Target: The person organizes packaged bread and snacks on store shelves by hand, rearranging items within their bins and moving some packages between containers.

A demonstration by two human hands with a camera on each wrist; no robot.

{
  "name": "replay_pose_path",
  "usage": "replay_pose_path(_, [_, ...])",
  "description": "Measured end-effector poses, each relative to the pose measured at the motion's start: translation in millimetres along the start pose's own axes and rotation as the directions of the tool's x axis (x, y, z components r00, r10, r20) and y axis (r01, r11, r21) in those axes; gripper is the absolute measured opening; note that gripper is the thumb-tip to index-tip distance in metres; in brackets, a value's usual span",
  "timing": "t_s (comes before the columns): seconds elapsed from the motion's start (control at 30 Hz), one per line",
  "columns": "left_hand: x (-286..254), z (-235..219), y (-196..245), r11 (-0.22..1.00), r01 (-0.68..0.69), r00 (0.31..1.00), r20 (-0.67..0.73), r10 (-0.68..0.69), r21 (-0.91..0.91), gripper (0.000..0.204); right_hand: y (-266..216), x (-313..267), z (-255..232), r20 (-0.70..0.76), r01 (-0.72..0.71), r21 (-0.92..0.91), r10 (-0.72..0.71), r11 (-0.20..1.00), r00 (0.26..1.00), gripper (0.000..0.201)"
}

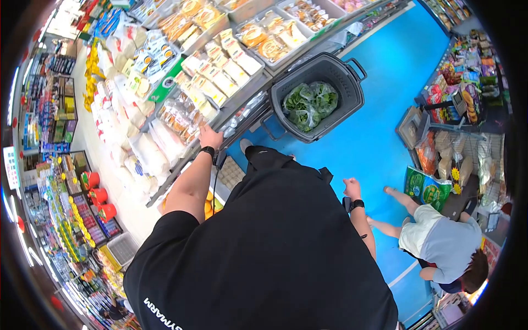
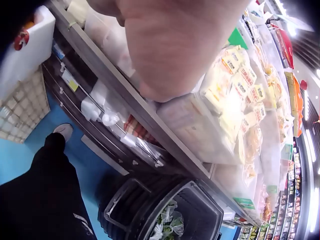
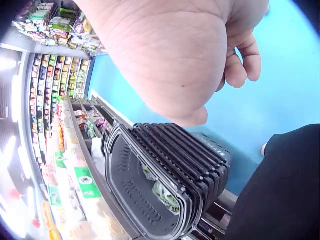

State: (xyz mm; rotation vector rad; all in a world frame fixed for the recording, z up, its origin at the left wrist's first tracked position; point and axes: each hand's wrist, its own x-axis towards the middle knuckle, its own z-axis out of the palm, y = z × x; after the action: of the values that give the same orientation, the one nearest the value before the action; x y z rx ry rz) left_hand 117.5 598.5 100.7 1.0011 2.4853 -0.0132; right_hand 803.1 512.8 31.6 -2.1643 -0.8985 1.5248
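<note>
My left hand [image 1: 210,137] rests at the front edge of the display shelf, beside packs of brown baked goods [image 1: 179,118]. In the left wrist view its heel and palm [image 2: 170,45] fill the top, over that edge, and most of the fingers are hidden. My right hand [image 1: 352,188] hangs at my side over the blue floor, fingers loosely curled with nothing in them. Ahead of me stands a dark grey shopping basket [image 1: 349,99] on the floor against the shelf. Clear bags of green leafy vegetables [image 1: 311,102] lie inside it.
Trays of white-wrapped bread packs [image 1: 220,77] cover the shelf ahead. A person in a grey shirt [image 1: 451,236] bends at the right, near a wire cage of goods [image 1: 467,148] and a green bag [image 1: 426,187]. Red buckets [image 1: 99,196] stand at the far left.
</note>
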Motion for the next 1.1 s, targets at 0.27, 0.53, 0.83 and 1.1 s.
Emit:
replay_pose_path(0.27, [-31, 2, 66, 0.955, -0.295, 0.946, 0.138, 0.293, -0.003, 0.061, 55, -14, -13, 0.013, -0.121, 0.085, 0.120, 0.989, 0.993, 0.029])
replay_pose_path(0.53, [-56, 22, 125, 0.877, -0.468, 0.683, 0.585, 0.437, -0.108, 0.051, 45, -15, -32, -0.058, -0.095, 0.135, 0.103, 0.986, 0.993, 0.031])
replay_pose_path(0.83, [-47, 27, 161, 0.846, -0.530, 0.678, 0.575, 0.457, -0.047, 0.043, 55, -4, -84, -0.084, -0.193, 0.220, 0.216, 0.956, 0.973, 0.028])
replay_pose_path(1.1, [-39, 47, 243, 0.882, -0.463, 0.710, 0.632, 0.310, 0.088, 0.039, -10, 85, -166, -0.097, -0.031, 0.324, 0.066, 0.946, 0.993, 0.026])
